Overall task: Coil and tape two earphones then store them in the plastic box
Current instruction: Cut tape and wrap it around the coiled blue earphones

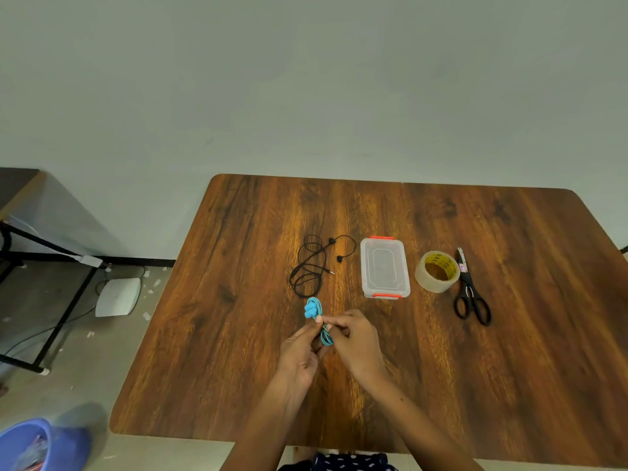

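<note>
The blue earphone (314, 309) is bunched into a narrow coil just above the wooden table (238, 300). My left hand (299, 355) and my right hand (355, 341) both pinch its middle, buds sticking out at the top. The black earphone (311, 266) lies loose and uncoiled behind it. A clear plastic box (384, 266) with orange clasps sits closed to the right. Beside the box stands a roll of clear tape (437, 271), with black scissors (470, 294) just right of the roll.
A dark-framed side table (20, 232) stands at the left, with a white device (119, 297) and cables on the floor. A blue bucket (40, 443) sits at the bottom left corner.
</note>
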The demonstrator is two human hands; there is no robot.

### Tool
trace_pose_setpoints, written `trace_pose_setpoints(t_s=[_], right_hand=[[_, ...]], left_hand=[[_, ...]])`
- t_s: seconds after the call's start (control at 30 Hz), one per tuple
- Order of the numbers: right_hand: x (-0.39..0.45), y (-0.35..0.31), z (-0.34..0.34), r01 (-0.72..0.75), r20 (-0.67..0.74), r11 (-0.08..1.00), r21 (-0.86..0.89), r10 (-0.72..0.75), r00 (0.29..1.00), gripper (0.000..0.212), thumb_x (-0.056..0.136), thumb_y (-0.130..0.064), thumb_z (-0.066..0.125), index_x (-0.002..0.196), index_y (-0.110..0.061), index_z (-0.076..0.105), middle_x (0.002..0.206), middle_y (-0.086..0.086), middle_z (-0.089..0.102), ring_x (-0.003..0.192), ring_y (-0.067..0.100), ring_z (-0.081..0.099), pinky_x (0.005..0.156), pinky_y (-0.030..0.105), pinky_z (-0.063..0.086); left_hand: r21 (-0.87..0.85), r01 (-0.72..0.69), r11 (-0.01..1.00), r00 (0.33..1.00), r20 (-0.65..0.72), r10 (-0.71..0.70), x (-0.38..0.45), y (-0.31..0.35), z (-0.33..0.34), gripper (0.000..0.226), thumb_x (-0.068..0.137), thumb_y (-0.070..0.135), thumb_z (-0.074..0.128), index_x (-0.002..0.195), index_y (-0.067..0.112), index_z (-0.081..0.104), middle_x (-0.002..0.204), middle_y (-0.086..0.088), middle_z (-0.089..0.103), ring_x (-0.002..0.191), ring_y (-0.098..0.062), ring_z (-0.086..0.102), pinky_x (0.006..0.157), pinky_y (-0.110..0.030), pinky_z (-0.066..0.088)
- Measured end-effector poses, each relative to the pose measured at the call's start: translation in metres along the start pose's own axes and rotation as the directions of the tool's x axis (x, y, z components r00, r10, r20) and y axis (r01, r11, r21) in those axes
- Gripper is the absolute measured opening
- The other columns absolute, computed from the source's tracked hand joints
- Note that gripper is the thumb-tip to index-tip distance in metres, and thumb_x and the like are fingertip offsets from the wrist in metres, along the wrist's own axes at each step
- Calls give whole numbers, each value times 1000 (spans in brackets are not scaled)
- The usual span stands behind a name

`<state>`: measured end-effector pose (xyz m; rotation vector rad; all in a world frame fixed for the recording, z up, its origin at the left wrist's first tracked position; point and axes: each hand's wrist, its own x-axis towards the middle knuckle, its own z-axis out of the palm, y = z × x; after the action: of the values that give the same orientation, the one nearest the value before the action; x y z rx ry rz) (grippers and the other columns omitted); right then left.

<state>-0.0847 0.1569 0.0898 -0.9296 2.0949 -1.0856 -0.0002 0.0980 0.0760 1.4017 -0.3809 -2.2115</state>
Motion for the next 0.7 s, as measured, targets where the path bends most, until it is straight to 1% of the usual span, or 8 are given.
trace_pose_setpoints(t_s=[0.07,0.13,0.23,0.3,0.4,0.53,0.63,0.7], right_hand=[[1,0,-1,-13,14,999,39,12,1000,25,88,-8,62,107,-21,72,99,-4,63,85,0,58,75,5,47],[1,3,-5,-41,9,984,174,40,999,21,85,-8,67,101,-18,75,97,-5,71,89,5,66,77,12,52],[3,8,-13,-155,-10,888,433,177,984,14,80,-8,73,92,-14,75,89,-1,74,88,12,69,70,19,55],[6,15,-19,-221,-25,841,495,268,963,12,80,-8,72,91,-13,74,90,2,73,90,17,68,71,25,56],[12,26,-29,-275,-29,798,537,343,939,11,82,-6,70,89,-13,73,93,6,72,93,22,66,74,31,56],[18,36,-48,-288,-68,783,551,386,920,10,83,-7,69,91,-13,72,96,5,71,96,19,65,76,29,54],[19,42,-62,-212,-118,822,528,318,941,9,84,-14,70,92,-13,73,90,3,73,90,21,68,67,24,53],[17,47,-69,-129,-135,869,478,218,967,11,85,-22,69,92,-16,74,86,0,74,86,20,70,71,29,57]], left_hand=[[25,-28,999,1000,-10,29,1,2,0,16,89,4,59,102,-4,64,71,-10,72,58,-15,69,51,-24,57],[50,-48,998,999,2,48,1,5,-1,15,88,3,60,101,-4,65,71,-10,72,59,-15,70,52,-25,57],[104,-77,992,997,17,76,2,12,-3,12,88,5,61,97,-2,66,71,-9,74,63,-15,71,58,-28,58],[152,-104,983,994,34,100,4,16,-4,12,87,5,62,96,-2,66,75,-10,74,68,-17,72,65,-32,59],[227,-134,965,991,48,127,5,15,-1,12,86,4,64,95,-3,67,78,-12,74,71,-19,73,64,-32,60],[307,-115,945,992,82,94,9,4,15,18,85,4,66,100,-6,67,87,-16,73,76,-23,73,66,-34,60],[323,-91,942,993,96,62,13,-10,36,20,84,4,66,101,-6,67,88,-16,73,76,-23,73,66,-34,60],[329,-86,940,994,95,57,14,-20,53,18,84,5,67,100,-3,69,88,-15,73,78,-24,71,67,-33,59]])
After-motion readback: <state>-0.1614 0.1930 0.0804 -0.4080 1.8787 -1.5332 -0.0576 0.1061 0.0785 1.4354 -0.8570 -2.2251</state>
